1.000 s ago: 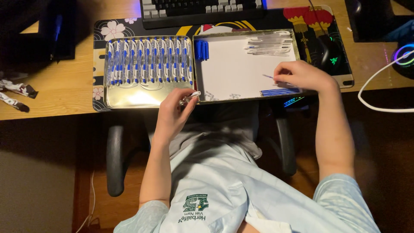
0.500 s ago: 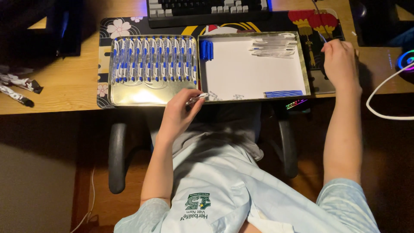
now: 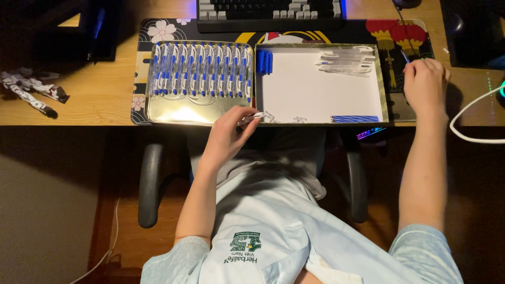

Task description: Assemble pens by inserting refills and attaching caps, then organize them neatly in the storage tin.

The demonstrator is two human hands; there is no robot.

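Since a second ago, the right hand has left the lower corner of the white tray and moved out past that tray's right edge, over the patterned desk mat; the left hand has barely shifted.

Farthest left on the table lies a small heap of dark and white pieces, well apart from the work. Next comes the metal tray, filled with a neat row of blue-and-white pens laid side by side, probably so finished ones stay ordered. The left hand sits at the table's near edge, between the two trays, its fingers pinched around a small pale pen part, held close to the body where it is easy to work on.

Beside it, the white-lined tray keeps parts sorted by kind: blue caps at the top left, clear pen barrels at the top right, thin blue refills along the bottom right. The right hand is curled closed, pinching a thin stick-like piece that pokes up from the fingers. A white cable loops at the far right.
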